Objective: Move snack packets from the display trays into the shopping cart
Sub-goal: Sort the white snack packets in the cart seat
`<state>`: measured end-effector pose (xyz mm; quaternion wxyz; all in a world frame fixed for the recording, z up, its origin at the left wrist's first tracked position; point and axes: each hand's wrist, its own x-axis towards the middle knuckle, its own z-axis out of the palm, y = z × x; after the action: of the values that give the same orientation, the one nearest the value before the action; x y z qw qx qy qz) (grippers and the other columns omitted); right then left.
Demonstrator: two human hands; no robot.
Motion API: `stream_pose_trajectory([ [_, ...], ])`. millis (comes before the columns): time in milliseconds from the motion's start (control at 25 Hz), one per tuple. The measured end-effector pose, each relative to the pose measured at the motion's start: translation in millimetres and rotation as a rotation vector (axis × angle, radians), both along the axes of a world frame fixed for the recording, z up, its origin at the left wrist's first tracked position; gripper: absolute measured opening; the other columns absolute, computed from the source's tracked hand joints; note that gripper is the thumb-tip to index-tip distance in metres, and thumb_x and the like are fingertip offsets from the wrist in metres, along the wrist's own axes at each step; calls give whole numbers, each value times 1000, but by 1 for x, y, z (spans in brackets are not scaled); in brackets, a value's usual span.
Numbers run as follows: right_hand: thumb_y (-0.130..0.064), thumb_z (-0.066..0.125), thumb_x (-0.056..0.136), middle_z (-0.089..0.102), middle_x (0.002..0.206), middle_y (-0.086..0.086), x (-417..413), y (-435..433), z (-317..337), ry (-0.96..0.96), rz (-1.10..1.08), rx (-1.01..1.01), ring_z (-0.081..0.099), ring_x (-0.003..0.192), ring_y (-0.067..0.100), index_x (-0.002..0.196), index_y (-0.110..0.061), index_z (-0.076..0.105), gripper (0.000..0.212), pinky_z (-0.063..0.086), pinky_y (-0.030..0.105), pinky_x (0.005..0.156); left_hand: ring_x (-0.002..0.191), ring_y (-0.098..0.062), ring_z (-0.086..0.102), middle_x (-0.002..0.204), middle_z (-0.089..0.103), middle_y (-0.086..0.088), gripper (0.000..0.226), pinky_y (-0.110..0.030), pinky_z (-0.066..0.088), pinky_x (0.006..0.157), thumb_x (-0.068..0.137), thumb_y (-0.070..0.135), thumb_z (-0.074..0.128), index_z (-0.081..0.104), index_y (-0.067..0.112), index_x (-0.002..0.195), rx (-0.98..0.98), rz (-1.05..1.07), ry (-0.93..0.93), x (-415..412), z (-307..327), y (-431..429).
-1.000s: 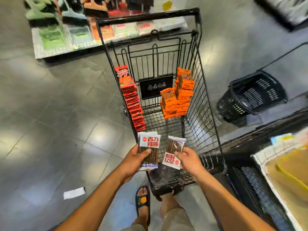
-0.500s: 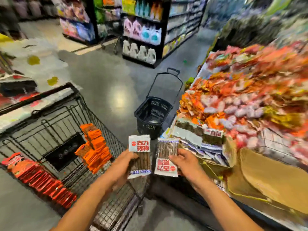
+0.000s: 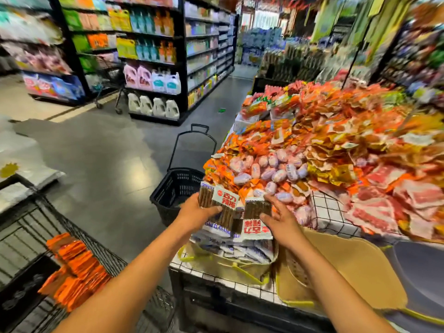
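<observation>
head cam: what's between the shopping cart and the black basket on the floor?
Nothing stands there. In the head view, only bare grey floor separates the shopping cart from the black basket.

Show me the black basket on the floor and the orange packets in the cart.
black basket (image 3: 171, 188): head view, on its mesh side wall.
orange packets (image 3: 77, 272): head view, middle of the pile.
</observation>
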<state>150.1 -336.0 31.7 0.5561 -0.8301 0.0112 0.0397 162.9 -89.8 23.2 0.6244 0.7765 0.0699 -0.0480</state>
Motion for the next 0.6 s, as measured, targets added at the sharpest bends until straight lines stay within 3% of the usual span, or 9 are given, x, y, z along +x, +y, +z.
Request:
stream_pose_trajectory([
  [40, -11, 63, 97, 52, 141, 18, 8, -2, -8, 20, 2, -29, 55, 125, 39, 129, -42, 53, 46, 46, 49, 104, 94, -18, 74, 97, 77, 6, 25, -41, 59, 91, 84, 20, 85, 68, 25, 102, 49, 16, -3, 11, -7, -7],
  [160, -23, 63, 97, 65, 113, 14, 19, -6, -29, 34, 34, -138, 65, 92, 15, 123, -52, 57, 39, 54, 43, 85, 103, -20, 69, 119, 71, 4, 66, -43, 57, 93, 77, 46, 86, 56, 20, 129, 298, 39, -6, 29, -26, -20],
  [240, -33, 61, 97, 66, 118, 1, 22, -11, -39, 10, 69, -283, 63, 98, 15, 129, -49, 55, 36, 53, 33, 85, 95, -24, 68, 113, 70, 0, 73, -42, 57, 81, 82, 54, 81, 45, 19, 135, 496, 45, -38, 32, -32, -26],
  [320, -45, 56, 97, 57, 126, -4, 21, -18, -44, -25, 86, -479, 58, 111, 18, 139, -43, 49, 43, 51, 34, 93, 90, -27, 68, 105, 70, -2, 78, -40, 55, 67, 86, 65, 69, 33, 22, 140, 796, 24, -52, 26, -33, -31],
  [360, -49, 53, 96, 52, 126, -4, 19, -21, -44, -48, 72, -554, 55, 115, 20, 141, -43, 47, 45, 50, 37, 95, 96, -28, 68, 109, 70, -3, 83, -40, 54, 68, 86, 73, 63, 28, 24, 144, 943, 17, -54, 24, -33, -33],
  [440, -49, 52, 96, 47, 127, -3, 18, -29, -47, -76, 49, -671, 48, 122, 22, 142, -37, 47, 48, 46, 40, 100, 125, -29, 57, 136, 59, -5, 92, -45, 53, 88, 88, 80, 49, 18, 25, 155, 1130, 9, -59, 22, -34, -33],
  [520, -46, 52, 95, 48, 134, -3, 16, -37, -49, -84, 64, -756, 41, 133, 24, 143, -33, 45, 50, 40, 43, 108, 152, -28, 27, 164, 30, -3, 86, -50, 36, 115, 96, 77, 34, 5, 31, 163, 1194, -80, -87, 22, -40, -31],
  [600, -44, 51, 95, 45, 145, -4, 14, -45, -52, -64, 89, -778, 34, 141, 25, 151, -33, 36, 58, 33, 46, 115, 159, -23, 6, 172, 9, 2, 72, -53, 15, 126, 102, 70, 20, 4, 36, 164, 1174, -218, -74, 25, -48, -30],
])
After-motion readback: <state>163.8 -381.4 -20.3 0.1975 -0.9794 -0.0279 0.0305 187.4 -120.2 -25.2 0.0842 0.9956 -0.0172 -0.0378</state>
